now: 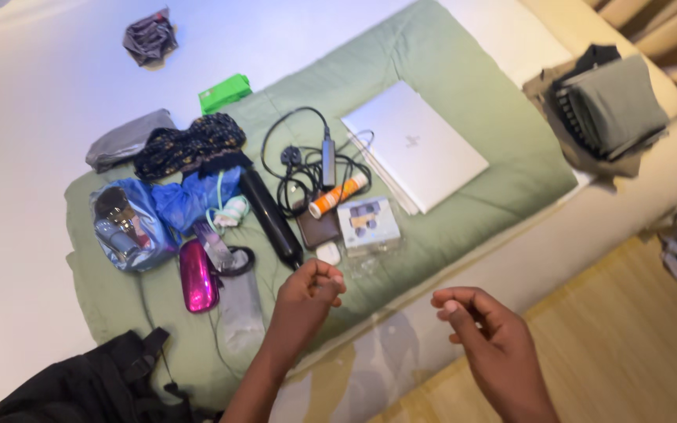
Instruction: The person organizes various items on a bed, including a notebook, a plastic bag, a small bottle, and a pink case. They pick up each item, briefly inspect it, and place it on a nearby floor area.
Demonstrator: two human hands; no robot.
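The green quilted blanket [464, 86] looks like soft matt cloth, a bit rumpled. The flat silver laptop [413, 145] has that smooth brushed-metal sheen. The long black cylinder flask [270, 218] is glossy, and the pink oval case [197, 276] is shiny, almost metallic. The blue crinkly bag [186, 197] looks like thin plastic. The floor's pale wood [628, 345] is smooth.

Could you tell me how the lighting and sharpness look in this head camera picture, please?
Head view: the white bed sheet is overexposed with a bluish cast; the left hand and right hand are slightly soft; the laptop looks reasonably sharp.
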